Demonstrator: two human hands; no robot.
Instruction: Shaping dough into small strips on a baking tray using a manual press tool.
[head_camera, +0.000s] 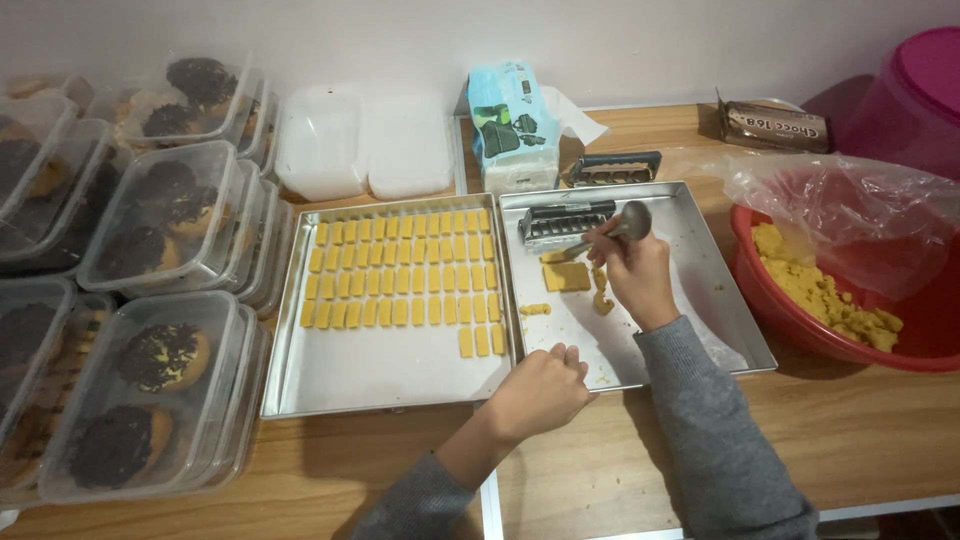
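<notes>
I have my right hand (632, 272) closed around the handle of a small metal tool (618, 226), its tip pressed at the flat yellow slab of dough (566, 276) lying on the right-hand shallow steel tray (720, 300), just in front of the ridged metal cutter block (562, 222). My left hand (538, 392) is curled into a loose fist, holding nothing, resting on the near rim where the two trays meet.

To do this cleanly, I judge I should keep the tool low and flat against the tray so the slab lifts whole, and steady the tray with the left hand so it does not skid.

The left-hand steel tray (330, 375) carries neat rows of small yellow dough bars (400, 268), with its near strip bare. Loose crumbs (534, 309) lie beside the slab. Along the table's right edge sits a red plastic basin of crumbly yellow dough (830, 295) under a clear bag, close to my right elbow: a careless swing could catch it. Stacked clear boxes of dark-topped cookies (150, 360) crowd the left edge.
</notes>
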